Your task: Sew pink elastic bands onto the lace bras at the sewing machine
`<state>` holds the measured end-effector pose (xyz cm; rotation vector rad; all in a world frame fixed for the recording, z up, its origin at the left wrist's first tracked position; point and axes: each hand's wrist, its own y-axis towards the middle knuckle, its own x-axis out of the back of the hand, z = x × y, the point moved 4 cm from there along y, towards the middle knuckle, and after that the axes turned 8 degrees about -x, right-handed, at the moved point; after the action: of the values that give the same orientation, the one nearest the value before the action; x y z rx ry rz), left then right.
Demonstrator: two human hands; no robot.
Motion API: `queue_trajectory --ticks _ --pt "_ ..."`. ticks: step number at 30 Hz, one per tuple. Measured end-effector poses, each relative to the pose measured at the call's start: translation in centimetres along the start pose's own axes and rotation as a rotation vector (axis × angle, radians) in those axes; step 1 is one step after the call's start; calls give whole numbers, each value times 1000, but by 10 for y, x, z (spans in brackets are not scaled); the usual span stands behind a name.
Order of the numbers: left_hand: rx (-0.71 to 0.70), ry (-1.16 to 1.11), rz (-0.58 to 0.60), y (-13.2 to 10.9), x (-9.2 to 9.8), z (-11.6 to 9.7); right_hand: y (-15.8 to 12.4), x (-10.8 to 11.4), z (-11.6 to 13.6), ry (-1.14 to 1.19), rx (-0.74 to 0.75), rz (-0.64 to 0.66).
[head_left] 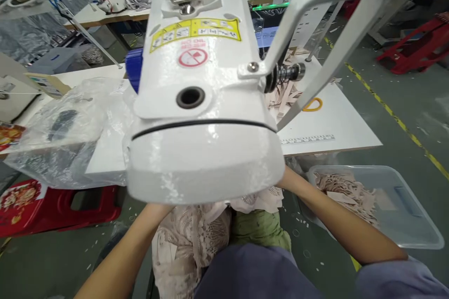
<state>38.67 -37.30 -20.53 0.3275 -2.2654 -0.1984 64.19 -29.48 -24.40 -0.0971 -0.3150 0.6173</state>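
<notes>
A white sewing machine (203, 159) fills the middle of the view and hides both of my hands. Only my left forearm (129, 247) shows, running up to a wrist that disappears beneath the machine's lower left edge. From the right, my right forearm (333, 212) reaches in behind the machine's lower right corner. Beige lace fabric (192, 233) hangs below the machine and over my lap, close to both wrists. Whether my fingers hold it cannot be seen. Green cloth (257, 229) lies beside the lace.
Right of the machine, the white table (343, 126) bears beige strips (282, 98), orange-handled scissors (313, 104) and a ruler (308, 139). A clear bin (403, 196) with beige pieces stands lower right. Plastic bags (84, 107) and a red stool (63, 210) are at left.
</notes>
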Motion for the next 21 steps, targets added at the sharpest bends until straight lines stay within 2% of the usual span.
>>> queue_trajectory --ticks 2,5,8,11,17,21 --pt "-21 9 20 1 -2 -4 0 -7 -37 207 -100 28" --pt "-44 21 29 0 -5 -9 -4 -31 -92 585 -290 186" --pt "-102 37 6 0 -6 -15 -14 -50 -120 782 -394 319" --pt "-168 43 -13 1 -9 -22 -23 -50 -120 821 -410 322" --pt "-240 109 65 3 -13 -29 -31 -22 -107 873 -419 49" --pt "-225 148 61 -10 -4 -30 -33 -2 -90 819 -394 -58"
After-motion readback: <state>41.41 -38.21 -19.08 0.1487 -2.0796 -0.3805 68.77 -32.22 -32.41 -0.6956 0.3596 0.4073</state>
